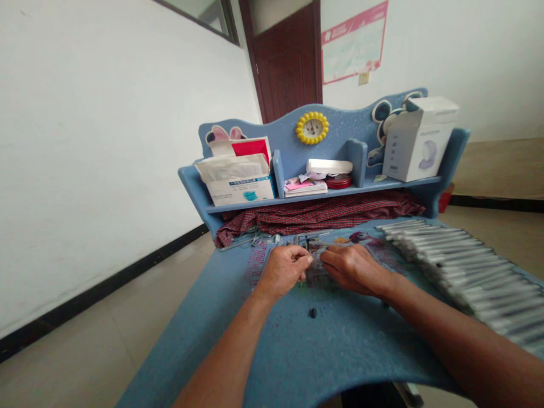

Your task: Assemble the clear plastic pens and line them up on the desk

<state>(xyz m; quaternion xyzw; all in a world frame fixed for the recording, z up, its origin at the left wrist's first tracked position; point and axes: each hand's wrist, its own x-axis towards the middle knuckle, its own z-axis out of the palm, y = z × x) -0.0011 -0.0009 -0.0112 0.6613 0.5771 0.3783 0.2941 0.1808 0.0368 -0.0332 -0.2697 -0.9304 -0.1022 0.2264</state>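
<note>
My left hand [284, 270] and my right hand [352, 266] meet over the middle of a blue desk [297, 351]. Both have their fingers curled in and pinched on a small thin part [315, 260] between them, too small to name. More thin metal pieces [272, 241] lie just beyond the hands, near a checked cloth. A long row of silver-grey pen-like tubes [463, 269] lies side by side along the desk's right side, close to my right forearm.
A red checked cloth [314, 216] lies under the desk's shelf. The shelf [323, 195] holds a mask box [238, 181], papers, a red tin and a white box [419, 139]. A small dark bit [312, 313] lies on the desk. Wall at left, door behind.
</note>
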